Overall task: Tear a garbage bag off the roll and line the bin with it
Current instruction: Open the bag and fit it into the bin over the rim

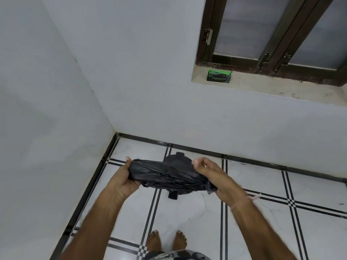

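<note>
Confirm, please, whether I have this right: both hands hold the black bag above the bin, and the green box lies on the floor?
Not quite: the green box sits on the window sill, not the floor, as the head view shows. The rest stands.

Glossy white tiled floor (pixel 187 218) with paired black inlay lines: a black plastic bin (pixel 175 158), largely hidden, stands on it near the wall corner, and two bare feet (pixel 154 241) stand nearer the camera. Beige stone window sill (pixel 272 85): a green-and-black cardboard box (pixel 219 76) lies at its left end.
</note>
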